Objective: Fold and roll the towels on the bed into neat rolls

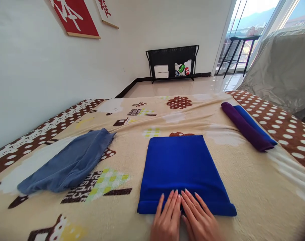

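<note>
A bright blue towel (179, 164) lies spread on the patterned blanket in front of me, its near edge turned over into a narrow roll. Both hands rest on that roll, side by side with fingertips pointing away. My left hand (167, 216) has its fingers stretched flat over the cloth. Close beside it, my right hand (197, 216) also lies with fingers extended on the towel. Small wrinkles run across the cloth just beyond the fingertips. The palms' undersides are hidden.
A grey-blue towel (72, 164) lies loosely folded at left. On the right are a rolled purple towel (245, 125) and a rolled blue towel (255, 124), side by side. The blanket (117, 214) covers the surface. Beyond stand a black rack (172, 55) and a stool (243, 38).
</note>
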`<state>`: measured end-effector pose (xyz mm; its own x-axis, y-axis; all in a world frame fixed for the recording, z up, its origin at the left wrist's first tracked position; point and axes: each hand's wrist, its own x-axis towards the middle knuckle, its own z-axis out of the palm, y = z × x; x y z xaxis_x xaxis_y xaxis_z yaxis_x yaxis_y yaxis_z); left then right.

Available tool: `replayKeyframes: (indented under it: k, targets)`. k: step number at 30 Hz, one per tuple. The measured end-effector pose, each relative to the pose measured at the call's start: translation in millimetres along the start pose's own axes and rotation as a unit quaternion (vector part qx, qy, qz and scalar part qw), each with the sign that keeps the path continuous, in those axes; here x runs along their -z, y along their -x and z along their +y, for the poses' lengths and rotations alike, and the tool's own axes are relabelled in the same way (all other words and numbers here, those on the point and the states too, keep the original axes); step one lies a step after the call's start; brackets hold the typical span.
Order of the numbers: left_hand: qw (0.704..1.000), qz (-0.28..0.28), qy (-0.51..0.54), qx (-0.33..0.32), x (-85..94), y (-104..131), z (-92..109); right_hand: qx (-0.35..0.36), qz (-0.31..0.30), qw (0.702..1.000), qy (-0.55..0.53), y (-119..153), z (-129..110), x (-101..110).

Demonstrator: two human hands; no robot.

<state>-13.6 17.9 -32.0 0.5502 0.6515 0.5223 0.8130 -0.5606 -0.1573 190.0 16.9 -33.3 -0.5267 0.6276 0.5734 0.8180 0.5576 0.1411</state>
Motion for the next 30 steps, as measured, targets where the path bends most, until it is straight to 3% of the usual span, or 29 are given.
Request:
replayKeyframes:
  k: [3,7,9,11,13,16,19,24,27,30]
  targets:
    - [0.999,-0.028,-0.023,0.015,-2.4,-1.0,-8.1,-0.027,-0.033,0.999,0.016,3.8,7.0,-3.6]
    - [0.992,-0.065,-0.064,0.090,7.9,30.8,-53.3,-0.128,-0.070,0.988,0.052,47.2,48.1,3.9]
    - [0.988,-0.063,-0.075,0.120,13.4,38.7,-64.1,-0.148,-0.072,0.985,0.054,57.7,57.5,7.6]
    - [0.985,-0.047,-0.084,0.144,16.8,32.2,-57.8,-0.164,-0.057,0.983,0.051,50.5,51.6,9.8]
    - [0.987,-0.038,-0.069,0.140,17.2,13.3,-37.9,-0.155,-0.044,0.986,0.037,29.0,33.9,9.9]
    - [0.996,-0.063,0.006,0.057,11.8,-18.7,-4.0,-0.057,-0.057,0.996,-0.028,-7.1,5.1,6.1]
    - [0.993,-0.098,0.045,0.043,4.9,-29.2,4.8,-0.021,-0.088,0.993,-0.073,-17.1,-0.8,-0.1]
    - [0.985,-0.139,0.014,0.103,7.5,3.3,-41.9,-0.114,-0.113,0.987,-0.019,27.7,47.1,-1.6]
    - [0.987,-0.126,0.021,0.096,14.4,22.7,-69.4,-0.076,-0.143,0.986,-0.047,54.3,78.4,4.6]
    - [0.987,-0.094,0.040,0.122,21.6,33.7,-83.3,-0.065,-0.138,0.986,-0.073,68.5,94.0,13.0]
